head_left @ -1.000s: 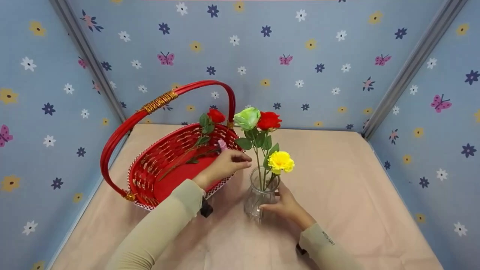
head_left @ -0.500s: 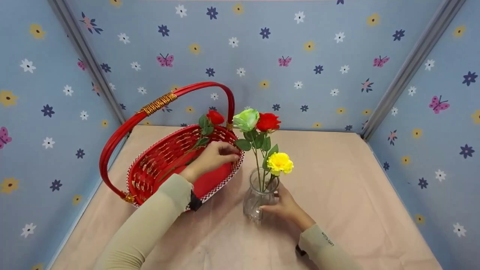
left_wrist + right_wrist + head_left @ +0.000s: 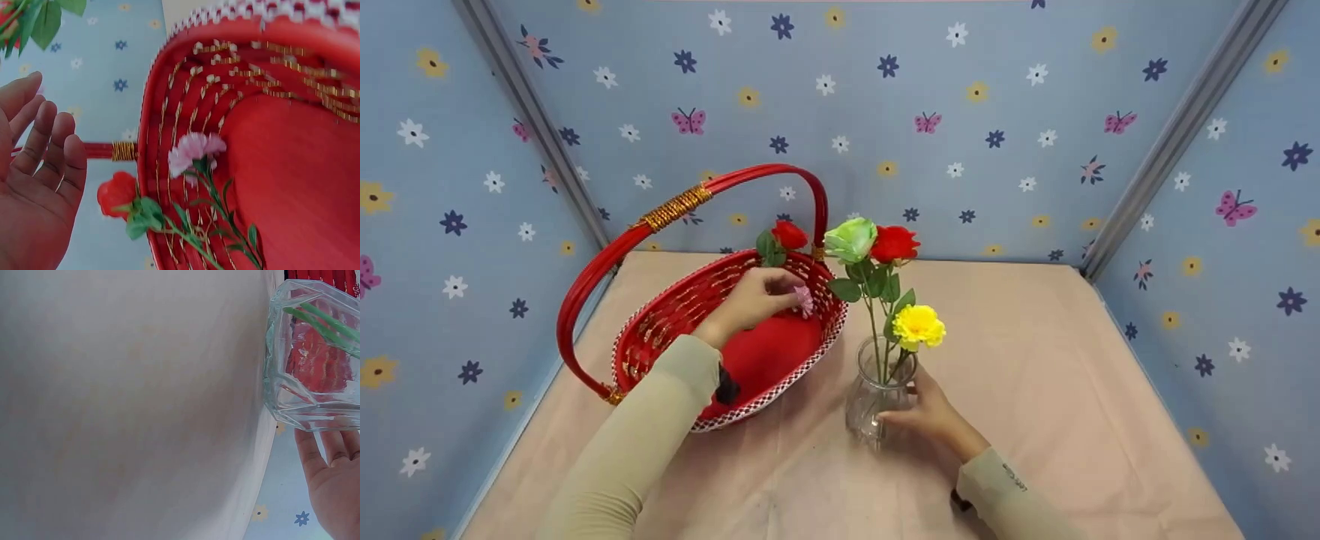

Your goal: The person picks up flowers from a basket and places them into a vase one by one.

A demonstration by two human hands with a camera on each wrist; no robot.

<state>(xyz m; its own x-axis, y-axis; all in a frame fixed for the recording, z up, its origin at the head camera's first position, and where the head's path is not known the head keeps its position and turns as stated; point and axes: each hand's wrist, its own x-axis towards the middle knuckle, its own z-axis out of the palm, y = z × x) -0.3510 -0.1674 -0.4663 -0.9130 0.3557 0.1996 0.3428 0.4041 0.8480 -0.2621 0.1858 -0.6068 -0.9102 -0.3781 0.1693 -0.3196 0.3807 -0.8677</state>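
Observation:
My left hand (image 3: 754,300) hangs over the red woven basket (image 3: 780,352), fingers loosely bent and holding nothing in the left wrist view. Close by its fingertips in the head view is a pink carnation (image 3: 194,153), which lies on its leafy stem inside the basket. Beside it a red rose (image 3: 118,194) leans out past the rim. With thumb and fingers around its side, my right hand (image 3: 934,416) holds a clear glass vase (image 3: 870,416). In the vase stand a green rose (image 3: 851,240), a red rose (image 3: 895,244) and a yellow flower (image 3: 919,326).
A tall red handle (image 3: 679,208) with gold binding arches over the basket. Pink cloth (image 3: 1035,390) covers the table. Flower-patterned panels (image 3: 870,112) enclose it at the back and both sides.
My left hand has moved left and back, from beside the vase to over the basket's inside. The right hand stays at the vase.

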